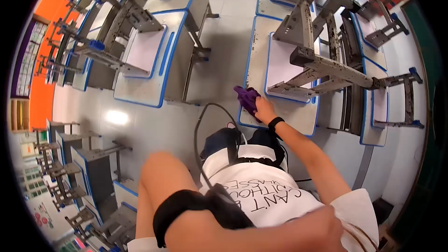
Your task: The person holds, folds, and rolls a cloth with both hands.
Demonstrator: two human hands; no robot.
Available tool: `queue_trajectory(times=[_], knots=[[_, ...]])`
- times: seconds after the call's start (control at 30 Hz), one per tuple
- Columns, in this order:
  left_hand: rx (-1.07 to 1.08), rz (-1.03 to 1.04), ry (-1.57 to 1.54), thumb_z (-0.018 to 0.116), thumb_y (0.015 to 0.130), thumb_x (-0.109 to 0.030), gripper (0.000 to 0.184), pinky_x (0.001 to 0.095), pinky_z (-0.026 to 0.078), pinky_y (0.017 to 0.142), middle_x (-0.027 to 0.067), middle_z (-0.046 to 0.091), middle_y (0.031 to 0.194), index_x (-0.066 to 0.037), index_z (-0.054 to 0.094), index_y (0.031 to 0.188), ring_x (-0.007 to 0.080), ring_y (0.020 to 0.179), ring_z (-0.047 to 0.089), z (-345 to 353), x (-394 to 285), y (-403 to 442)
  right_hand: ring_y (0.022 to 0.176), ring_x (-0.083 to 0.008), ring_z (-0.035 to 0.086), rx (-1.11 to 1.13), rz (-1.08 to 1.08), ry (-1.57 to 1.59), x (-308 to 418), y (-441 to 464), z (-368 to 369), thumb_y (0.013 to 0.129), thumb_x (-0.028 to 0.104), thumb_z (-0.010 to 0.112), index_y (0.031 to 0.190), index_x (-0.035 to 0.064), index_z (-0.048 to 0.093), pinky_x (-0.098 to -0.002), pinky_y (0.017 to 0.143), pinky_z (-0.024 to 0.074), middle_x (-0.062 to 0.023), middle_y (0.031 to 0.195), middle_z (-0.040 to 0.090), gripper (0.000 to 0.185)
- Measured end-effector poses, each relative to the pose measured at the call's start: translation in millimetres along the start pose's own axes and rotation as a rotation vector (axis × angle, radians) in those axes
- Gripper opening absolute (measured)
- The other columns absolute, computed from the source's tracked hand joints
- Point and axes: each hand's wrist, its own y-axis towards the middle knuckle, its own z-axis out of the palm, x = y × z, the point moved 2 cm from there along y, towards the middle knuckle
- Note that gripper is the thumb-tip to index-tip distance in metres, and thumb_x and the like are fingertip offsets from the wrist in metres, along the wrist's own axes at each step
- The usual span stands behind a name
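Note:
A crumpled purple cloth (247, 99) is gripped in my right hand (265, 111), with my fingers closed around it. The cloth rests on the near left part of a worn desk (291, 116) with blue edging. Beside it, a chair (308, 67) with chipped metal legs sits upside down on the same desktop. My left hand (298, 231) is raised very close to the camera across the bottom of the view, in front of my white shirt. It is blurred and its fingers cannot be made out. A black band (175, 214) circles my left arm.
A black cable (199, 133) loops in front of my body. To the left, another row of desks (140, 86) carries upturned chairs (135, 16). A tiled floor aisle (221, 60) runs between the rows. A green board (424, 56) lines the right wall.

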Motion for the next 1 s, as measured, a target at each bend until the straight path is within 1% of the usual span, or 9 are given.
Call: queue_trajectory(times=[0.17, 0.3, 0.37, 0.43, 0.57, 0.63, 0.73, 0.9, 1.0], knots=[[-0.691, 0.181, -0.134, 0.070, 0.065, -0.018, 0.022, 0.0287, 0.048, 0.059, 0.0010, 0.058, 0.074, -0.009, 0.068, 0.085, 0.0160, 0.067, 0.055, 26, 47, -49, 0.088, -0.0366, 0.066, -0.038, 0.153, 0.011, 10, 23, 12, 0.072, 0.013, 0.076, 0.102, -0.0036, 0.055, -0.0422, 0.076, 0.0556, -0.0213, 0.096, 0.064, 0.040], [-0.673, 0.069, 0.455, 0.073, 0.082, -0.024, 0.018, 0.0287, 0.051, 0.076, -0.0028, 0.052, 0.102, -0.020, 0.067, 0.098, 0.0188, 0.103, 0.050, -5, 29, -117, 0.090, -0.0389, 0.065, -0.093, 0.244, 0.094, 12, 45, 12, 0.072, 0.006, 0.074, 0.100, -0.0039, 0.056, -0.0428, 0.077, 0.0557, -0.0239, 0.097, 0.063, 0.035], [-0.717, 0.167, 0.421, 0.068, 0.087, -0.028, 0.015, 0.0299, 0.050, 0.076, -0.0009, 0.051, 0.100, -0.017, 0.060, 0.094, 0.0180, 0.096, 0.049, -10, 36, -135, 0.091, -0.0392, 0.065, -0.099, 0.315, 0.096, 11, 54, 8, 0.073, 0.005, 0.074, 0.100, -0.0037, 0.056, -0.0422, 0.079, 0.0556, -0.0242, 0.097, 0.063, 0.034], [-0.730, -0.269, 0.387, 0.066, 0.088, -0.029, 0.017, 0.0330, 0.050, 0.077, 0.0000, 0.051, 0.100, -0.016, 0.056, 0.094, 0.0178, 0.094, 0.049, -20, 3, -129, 0.091, -0.0382, 0.065, -0.125, 0.311, 0.057, 13, 61, 7, 0.073, 0.006, 0.075, 0.100, -0.0033, 0.056, -0.0419, 0.078, 0.0557, -0.0234, 0.097, 0.063, 0.034], [-0.690, 0.135, 0.224, 0.066, 0.089, -0.021, 0.020, 0.0454, 0.049, 0.084, 0.0013, 0.051, 0.103, -0.017, 0.053, 0.104, 0.0210, 0.097, 0.049, -11, 42, -141, 0.089, -0.0389, 0.065, -0.104, 0.285, 0.001, 17, 55, 3, 0.077, 0.010, 0.072, 0.106, 0.0013, 0.052, -0.0457, 0.076, 0.0540, -0.0214, 0.098, 0.060, 0.037], [-0.931, -0.301, 0.562, 0.067, 0.074, -0.016, 0.008, 0.0328, 0.046, 0.073, 0.0033, 0.060, 0.072, -0.011, 0.063, 0.079, 0.0217, 0.074, 0.058, 62, 93, -142, 0.089, -0.0369, 0.063, -0.142, 0.206, -0.066, 7, 47, 18, 0.076, 0.008, 0.071, 0.111, 0.0043, 0.051, -0.0449, 0.074, 0.0526, -0.0180, 0.102, 0.057, 0.041], [-0.748, -0.193, -0.054, 0.066, 0.073, 0.001, 0.025, 0.0416, 0.048, 0.082, 0.0107, 0.062, 0.093, -0.004, 0.063, 0.098, 0.0316, 0.092, 0.058, 88, 170, -54, 0.093, -0.0325, 0.059, -0.253, 0.042, -0.141, 5, 14, 29, 0.073, 0.006, 0.069, 0.117, 0.0099, 0.054, -0.0420, 0.077, 0.0505, -0.0134, 0.103, 0.055, 0.047], [-0.251, -0.403, -0.075, 0.074, 0.072, -0.011, 0.049, 0.0424, 0.043, 0.099, 0.0152, 0.054, 0.123, -0.001, 0.056, 0.116, 0.0343, 0.115, 0.050, 295, 275, -49, 0.102, -0.0329, 0.056, -0.184, -0.054, -0.093, 12, -42, 28, 0.067, 0.004, 0.073, 0.122, 0.0093, 0.053, -0.0434, 0.082, 0.0489, -0.0143, 0.110, 0.052, 0.059], [-0.232, -0.355, -0.034, 0.075, 0.069, -0.014, 0.056, 0.0433, 0.042, 0.097, 0.0170, 0.052, 0.121, -0.001, 0.054, 0.119, 0.0356, 0.114, 0.049, 379, 271, -55, 0.102, -0.0351, 0.056, -0.123, -0.101, 0.020, 5, -67, 25, 0.064, 0.002, 0.072, 0.122, 0.0072, 0.052, -0.0448, 0.085, 0.0487, -0.0153, 0.110, 0.053, 0.062]])
